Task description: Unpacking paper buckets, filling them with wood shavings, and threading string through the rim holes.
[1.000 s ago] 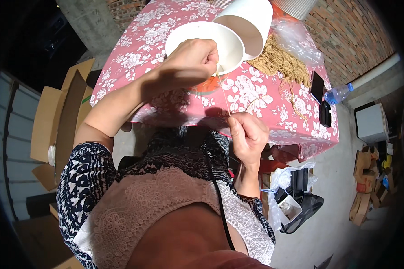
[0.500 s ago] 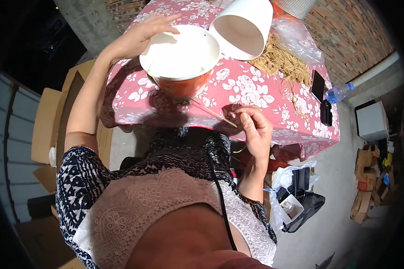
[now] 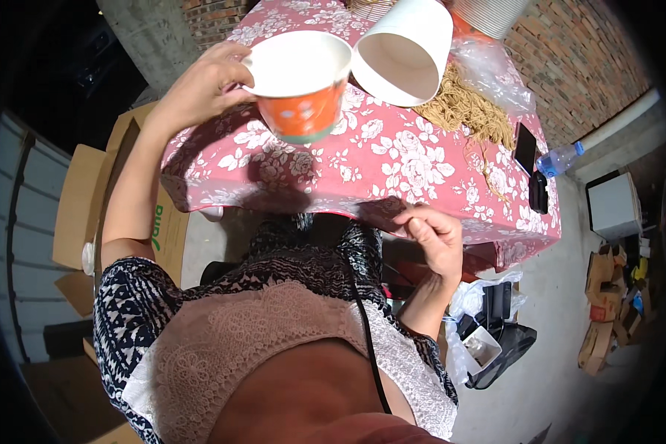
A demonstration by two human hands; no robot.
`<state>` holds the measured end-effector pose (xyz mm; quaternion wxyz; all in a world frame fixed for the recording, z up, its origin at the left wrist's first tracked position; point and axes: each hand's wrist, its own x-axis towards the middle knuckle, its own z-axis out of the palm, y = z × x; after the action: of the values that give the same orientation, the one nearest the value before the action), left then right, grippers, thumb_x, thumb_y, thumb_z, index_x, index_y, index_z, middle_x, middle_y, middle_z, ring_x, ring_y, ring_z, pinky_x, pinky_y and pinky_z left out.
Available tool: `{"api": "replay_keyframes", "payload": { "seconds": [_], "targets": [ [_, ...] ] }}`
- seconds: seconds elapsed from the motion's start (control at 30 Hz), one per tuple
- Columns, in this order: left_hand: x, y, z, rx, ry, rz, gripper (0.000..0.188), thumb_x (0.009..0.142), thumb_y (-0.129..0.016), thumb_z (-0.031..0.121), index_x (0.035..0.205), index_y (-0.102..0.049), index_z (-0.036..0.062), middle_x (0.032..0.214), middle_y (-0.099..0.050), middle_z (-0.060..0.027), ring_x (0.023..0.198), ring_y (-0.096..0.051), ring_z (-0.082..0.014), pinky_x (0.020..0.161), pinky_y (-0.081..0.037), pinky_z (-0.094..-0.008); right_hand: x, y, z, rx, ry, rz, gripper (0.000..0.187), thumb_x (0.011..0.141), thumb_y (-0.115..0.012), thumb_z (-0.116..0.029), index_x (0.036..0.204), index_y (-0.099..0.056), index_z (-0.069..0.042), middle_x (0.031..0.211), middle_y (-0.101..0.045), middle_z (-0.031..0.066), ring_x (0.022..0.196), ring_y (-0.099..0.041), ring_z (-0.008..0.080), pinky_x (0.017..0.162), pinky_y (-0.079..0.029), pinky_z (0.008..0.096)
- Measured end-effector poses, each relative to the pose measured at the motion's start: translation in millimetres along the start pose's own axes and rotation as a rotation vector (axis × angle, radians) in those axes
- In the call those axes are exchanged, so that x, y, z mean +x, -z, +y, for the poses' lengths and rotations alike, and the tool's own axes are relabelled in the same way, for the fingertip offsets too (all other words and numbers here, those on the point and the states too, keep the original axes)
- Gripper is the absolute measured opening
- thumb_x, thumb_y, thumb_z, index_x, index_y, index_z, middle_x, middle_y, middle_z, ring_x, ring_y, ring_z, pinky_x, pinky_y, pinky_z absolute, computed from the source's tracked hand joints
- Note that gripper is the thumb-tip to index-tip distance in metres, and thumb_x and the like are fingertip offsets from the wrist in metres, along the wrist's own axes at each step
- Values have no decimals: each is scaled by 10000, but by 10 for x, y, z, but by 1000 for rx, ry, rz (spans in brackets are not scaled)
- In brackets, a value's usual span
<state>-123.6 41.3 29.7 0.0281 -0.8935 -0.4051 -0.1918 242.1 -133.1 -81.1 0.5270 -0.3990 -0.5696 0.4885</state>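
An orange paper bucket [image 3: 303, 111] with a white inside and a green base band is tilted above the table's near left side. My left hand [image 3: 213, 80] grips its rim from the left, thumb outside. Low at the table's front edge, my right hand [image 3: 435, 235] has thumb and forefinger pinched together; whatever may be between them is too small to make out. Beyond, a white paper bucket [image 3: 399, 63] lies on its side with its mouth facing me. Beside it spreads a pile of tan string [image 3: 470, 111].
The table wears a pink flowered cloth [image 3: 411, 159]. Clear plastic wrap [image 3: 488, 70] and stacked buckets [image 3: 488, 15] stand behind the string. Toward the right edge are a phone [image 3: 525, 148], a black case [image 3: 538, 192] and a water bottle [image 3: 560, 159]. Cardboard boxes [image 3: 78, 200] flank my left.
The orange bucket has risen and tipped, showing more of its side. My left hand has closed on its rim. My right hand moved right and down; the string stretched toward it no longer shows.
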Motion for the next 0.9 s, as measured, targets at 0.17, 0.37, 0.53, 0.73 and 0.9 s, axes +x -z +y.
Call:
{"api": "replay_keyframes", "payload": {
  "seconds": [0.17, 0.37, 0.53, 0.73, 0.9],
  "targets": [
    [162, -281, 781, -59, -95, 237, 179, 834, -673, 157, 903, -603, 7, 663, -601, -126, 670, -632, -301, 624, -490, -414, 98, -150, -111, 214, 98, 98, 242, 959, -584, -177, 976, -677, 45, 706, -603, 28, 571, -453, 44, 521, -313, 182],
    [588, -489, 1614, -756, 135, 235, 341, 965, -484, 93, 1292, -466, -5, 1020, -654, -156, 969, -651, -227, 870, -507, -308, 425, -446, -210, 746, 167, 142, 248, 982, -534, -177, 1034, -589, 60, 737, -601, 87, 536, -521, 108, 450, -416, 218],
    [471, -676, 1597, -784, -205, 584, 260, 976, -413, 12, 1199, -534, -44, 987, -620, -120, 834, -603, -122, 744, -496, -246, 553, -451, -294, 994, 161, 283, 231, 995, -489, -125, 1107, -569, 61, 877, -651, 152, 707, -660, 195, 627, -583, 289],
    [-56, -830, 1793, -1026, -72, 417, 98, 895, -623, 15, 981, -578, 10, 792, -641, -76, 594, -576, -83, 517, -463, -246, 593, -494, -170, 939, 238, 347, 243, 1002, -464, -120, 1117, -556, 73, 900, -651, 174, 712, -667, 219, 644, -591, 318],
    [-128, -874, 1772, -877, 22, 305, 79, 881, -626, 37, 881, -548, 25, 699, -604, -48, 621, -591, -94, 557, -468, -258, 539, -565, -107, 825, 199, 368, 237, 1007, -458, -121, 1098, -569, 67, 869, -650, 144, 652, -639, 187, 582, -544, 274]
  ]
}}
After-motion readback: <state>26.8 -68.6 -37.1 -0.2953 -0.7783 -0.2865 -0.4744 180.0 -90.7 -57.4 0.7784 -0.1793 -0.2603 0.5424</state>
